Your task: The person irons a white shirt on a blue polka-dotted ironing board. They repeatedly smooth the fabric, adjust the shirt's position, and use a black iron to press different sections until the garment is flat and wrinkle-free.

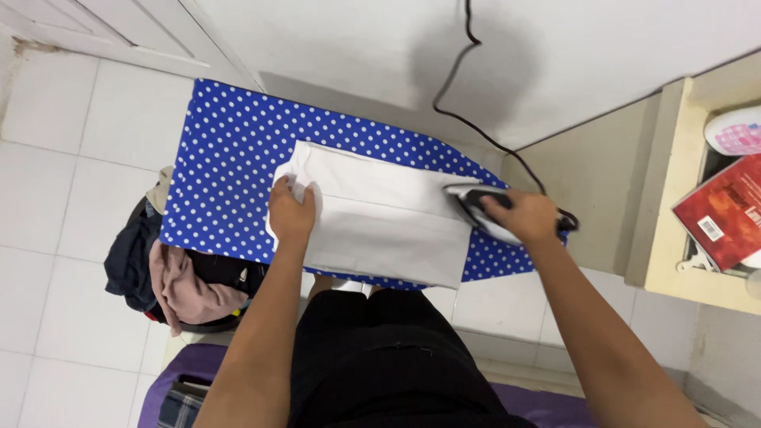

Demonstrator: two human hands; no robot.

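A folded white cloth (380, 218) lies flat on an ironing board with a blue cover dotted white (230, 150). My left hand (291, 209) presses down on the cloth's left end, fingers curled over its edge. At the cloth's right end my right hand (525, 214) grips the handle of a grey and black iron (474, 208), whose tip rests on the cloth. The iron's black cord (460, 95) runs up the white wall behind the board.
A heap of dark and pink clothes (170, 273) lies on the tiled floor left of the board. A cream shelf (674, 182) at the right holds a red book (725, 208). A purple surface (186, 368) is below. A white door (119, 32) stands at the upper left.
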